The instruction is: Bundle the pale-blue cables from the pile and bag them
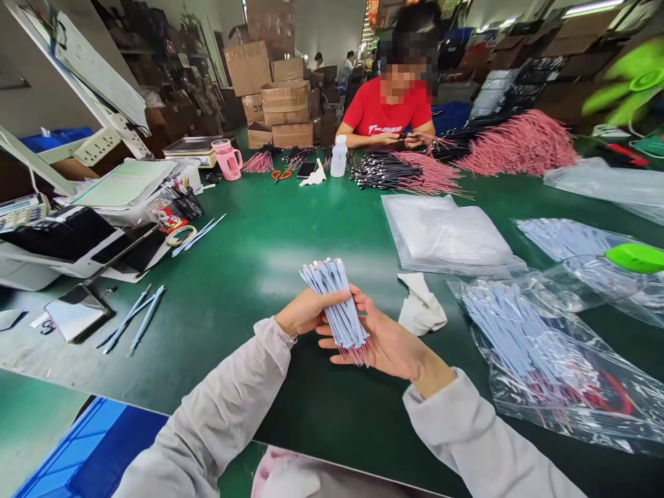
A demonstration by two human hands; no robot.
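A bundle of light-blue sleeved wires [338,304] is in front of me above the green table. Pale tips point up and away; thin red wire ends stick out at the lower end. My left hand [306,310] grips the bundle near its upper half, thumb across the front and fingers behind. My right hand [391,342] is open, palm up, under and behind the bundle's lower part. Its fingers are spread and show past the bundle's left side; their contact with the wires is partly hidden. To the right, a clear plastic bag [563,373] contains more blue wires.
A crumpled white cloth [421,304] and a stack of clear bags [451,232] are right of my hands. Several loose blue wires [135,318] lie left. Opposite, a person in a red shirt [386,114] handles wires behind black-and-pink wire piles [409,171]. A bottle [339,157] stands nearby.
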